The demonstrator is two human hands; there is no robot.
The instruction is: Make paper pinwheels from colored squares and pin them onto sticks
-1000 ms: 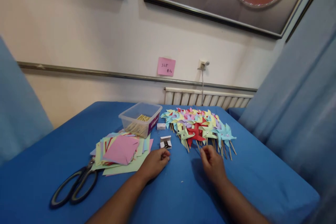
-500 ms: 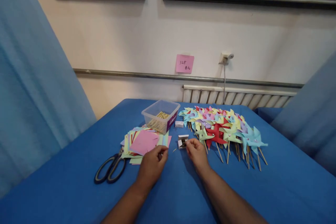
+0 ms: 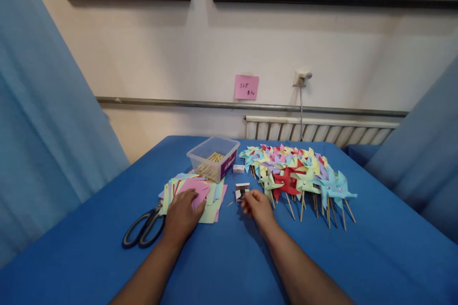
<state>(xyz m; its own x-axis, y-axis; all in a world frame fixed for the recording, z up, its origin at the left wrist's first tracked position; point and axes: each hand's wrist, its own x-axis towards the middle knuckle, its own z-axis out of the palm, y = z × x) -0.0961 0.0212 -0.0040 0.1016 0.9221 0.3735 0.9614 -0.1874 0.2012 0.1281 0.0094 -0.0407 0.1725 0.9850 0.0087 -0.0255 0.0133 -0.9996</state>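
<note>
My left hand (image 3: 183, 213) lies over the pile of coloured paper sheets (image 3: 211, 212), its fingers and thumb apart on the pink paper sheet (image 3: 195, 187) at the top. Part of that sheet is hidden under the hand. Just right of a small open white box (image 3: 242, 187) is my right hand (image 3: 258, 207), its fingertips pinched together. Whatever they hold, if anything, is too small to make out. Dark little pieces show inside the box. A tiny light stick-like bit (image 3: 230, 204) lies on the cloth between the hands.
Black-handled scissors (image 3: 145, 228) lie left of the paper. Behind it stands a clear plastic tub (image 3: 203, 157) of short wooden sticks, with a closed small box (image 3: 238, 169) beside it. Many paper pinwheels (image 3: 286, 181) on sticks cover the right side of the blue cloth (image 3: 229, 267).
My left hand has moved left onto the paper pile, and its fingers have spread. My right hand has drawn slightly away from the open box. The view has shifted a little.
</note>
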